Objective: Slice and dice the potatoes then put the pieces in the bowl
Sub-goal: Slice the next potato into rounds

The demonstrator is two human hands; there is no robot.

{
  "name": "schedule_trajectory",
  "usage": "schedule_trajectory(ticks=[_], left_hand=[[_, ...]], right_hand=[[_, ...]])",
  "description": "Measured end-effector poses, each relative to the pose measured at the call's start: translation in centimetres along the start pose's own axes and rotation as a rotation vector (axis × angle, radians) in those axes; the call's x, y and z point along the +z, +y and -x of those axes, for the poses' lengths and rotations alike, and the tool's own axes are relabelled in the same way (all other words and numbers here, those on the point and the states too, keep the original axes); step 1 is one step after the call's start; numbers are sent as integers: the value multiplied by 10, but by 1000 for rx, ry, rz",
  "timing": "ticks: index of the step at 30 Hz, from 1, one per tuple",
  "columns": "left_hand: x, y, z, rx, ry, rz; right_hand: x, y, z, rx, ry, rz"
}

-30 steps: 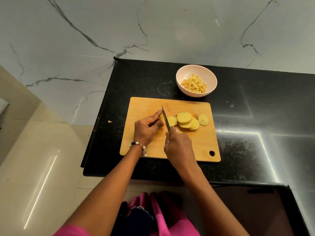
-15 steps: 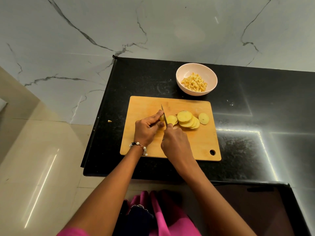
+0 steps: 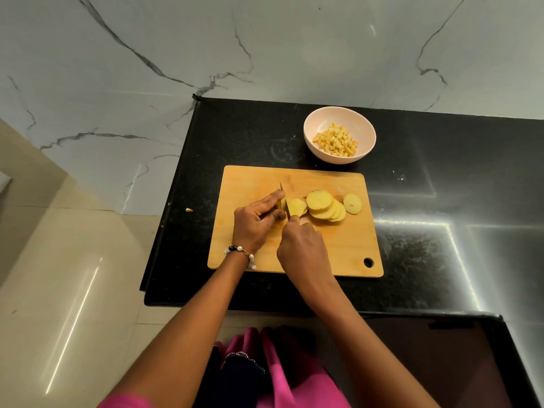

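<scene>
A wooden cutting board [image 3: 347, 245] lies on the black counter. My left hand [image 3: 254, 223] grips the small remaining end of a potato [image 3: 279, 204], mostly hidden under my fingers. My right hand [image 3: 303, 248] holds a knife [image 3: 284, 198] by its handle, with the blade down against the potato end beside my left fingertips. Several round potato slices [image 3: 322, 204] lie overlapped to the right of the blade, and one slice [image 3: 352, 203] sits apart further right. A pale pink bowl [image 3: 359, 125] with several diced potato pieces [image 3: 335, 141] stands behind the board.
A small potato scrap [image 3: 189, 210] lies on the floor left of the counter's edge. The black counter [image 3: 441, 201] extends to the right. A marble wall rises behind it. A dark cooktop surface [image 3: 441, 363] sits at the lower right.
The knife has come down from a raised tilt to the potato end, and a fresh slice leans against the pile. My left hand has hardly moved.
</scene>
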State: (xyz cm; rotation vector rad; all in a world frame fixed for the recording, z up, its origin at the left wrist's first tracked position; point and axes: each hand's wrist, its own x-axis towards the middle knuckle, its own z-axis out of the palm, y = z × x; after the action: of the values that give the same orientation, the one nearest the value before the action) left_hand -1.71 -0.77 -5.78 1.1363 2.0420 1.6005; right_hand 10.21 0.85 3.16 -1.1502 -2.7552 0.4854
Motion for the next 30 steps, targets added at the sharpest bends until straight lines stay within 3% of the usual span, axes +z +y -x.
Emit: schedule_trajectory(ticks=[30], left_hand=[[-1,2,-1,-29,-5,-51]], right_hand=[[29,9,3,14,-68,-35]])
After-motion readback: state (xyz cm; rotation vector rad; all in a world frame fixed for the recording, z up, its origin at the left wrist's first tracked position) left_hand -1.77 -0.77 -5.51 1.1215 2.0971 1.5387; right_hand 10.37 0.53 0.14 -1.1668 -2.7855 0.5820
